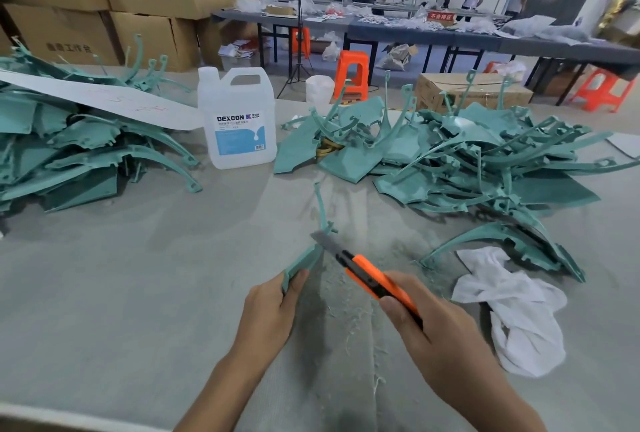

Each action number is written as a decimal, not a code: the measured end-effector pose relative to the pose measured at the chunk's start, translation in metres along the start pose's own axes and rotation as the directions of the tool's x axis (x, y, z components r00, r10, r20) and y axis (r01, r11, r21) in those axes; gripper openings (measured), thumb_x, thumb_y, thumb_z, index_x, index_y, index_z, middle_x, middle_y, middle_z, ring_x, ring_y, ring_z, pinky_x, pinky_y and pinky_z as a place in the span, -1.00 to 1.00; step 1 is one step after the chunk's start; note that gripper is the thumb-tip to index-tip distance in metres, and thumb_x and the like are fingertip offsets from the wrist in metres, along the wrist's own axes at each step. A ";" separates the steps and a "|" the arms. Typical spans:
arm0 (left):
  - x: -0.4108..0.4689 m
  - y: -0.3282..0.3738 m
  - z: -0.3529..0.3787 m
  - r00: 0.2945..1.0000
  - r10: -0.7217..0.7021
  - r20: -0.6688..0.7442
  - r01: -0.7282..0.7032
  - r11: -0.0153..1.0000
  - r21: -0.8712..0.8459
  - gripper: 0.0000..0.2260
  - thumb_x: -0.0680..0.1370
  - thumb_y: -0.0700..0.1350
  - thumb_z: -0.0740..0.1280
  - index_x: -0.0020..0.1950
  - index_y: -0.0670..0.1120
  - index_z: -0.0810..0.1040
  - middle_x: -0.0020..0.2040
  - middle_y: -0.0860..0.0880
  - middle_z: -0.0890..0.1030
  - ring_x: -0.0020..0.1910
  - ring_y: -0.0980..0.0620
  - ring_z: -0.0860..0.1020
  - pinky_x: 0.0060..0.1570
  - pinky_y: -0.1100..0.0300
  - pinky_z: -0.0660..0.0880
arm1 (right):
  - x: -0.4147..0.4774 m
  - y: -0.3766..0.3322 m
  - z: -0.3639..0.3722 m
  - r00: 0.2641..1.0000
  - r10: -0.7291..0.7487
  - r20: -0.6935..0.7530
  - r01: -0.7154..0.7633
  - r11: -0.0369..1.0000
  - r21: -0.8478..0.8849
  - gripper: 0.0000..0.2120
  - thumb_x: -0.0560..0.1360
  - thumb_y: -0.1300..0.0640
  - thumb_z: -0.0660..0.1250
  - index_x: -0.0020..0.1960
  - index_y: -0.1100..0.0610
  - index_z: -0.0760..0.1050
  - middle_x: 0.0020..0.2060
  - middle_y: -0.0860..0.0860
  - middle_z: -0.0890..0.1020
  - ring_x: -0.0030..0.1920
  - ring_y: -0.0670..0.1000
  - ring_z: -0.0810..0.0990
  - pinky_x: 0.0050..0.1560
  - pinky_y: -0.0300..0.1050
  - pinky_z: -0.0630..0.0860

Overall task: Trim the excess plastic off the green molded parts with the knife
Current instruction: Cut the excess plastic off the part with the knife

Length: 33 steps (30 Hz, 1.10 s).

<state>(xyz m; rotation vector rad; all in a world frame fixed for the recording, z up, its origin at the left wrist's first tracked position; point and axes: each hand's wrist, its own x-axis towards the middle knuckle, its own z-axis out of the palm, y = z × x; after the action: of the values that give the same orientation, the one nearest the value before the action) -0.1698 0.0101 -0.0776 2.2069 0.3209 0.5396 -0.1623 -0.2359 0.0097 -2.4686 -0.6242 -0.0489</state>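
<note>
While green part (304,260) is held by left hand (273,307) and knife (363,274) gripped by right hand (433,327), task judged midway: shavings (349,315) scattered on surface (138,275), piles (485,161) heaped beyond.

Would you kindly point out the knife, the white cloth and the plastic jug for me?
knife (363,274): head view, orange handle.
white cloth (512,300): head view, its middle.
plastic jug (239,133): head view, front label.
</note>
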 end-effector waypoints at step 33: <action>0.000 -0.003 0.001 0.999 0.033 -0.005 -0.033 0.999 -0.026 -0.51 0.55 0.32 0.03 -0.08 0.01 0.59 -0.36 0.06 0.58 -0.29 -0.04 0.54 -0.30 0.25 0.39 | -0.005 -0.010 0.019 0.986 -0.153 -0.071 0.157 0.986 0.060 -0.69 0.59 -0.37 0.07 0.31 -0.43 0.33 -0.03 -0.30 0.59 -0.18 -0.18 0.60 -0.26 -0.33 0.48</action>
<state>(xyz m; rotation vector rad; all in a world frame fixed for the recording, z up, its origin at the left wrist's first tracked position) -0.1696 0.0117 -0.0801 2.1892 0.2789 0.5642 -0.1732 -0.2207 -0.0014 -2.3410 -0.7756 -0.1678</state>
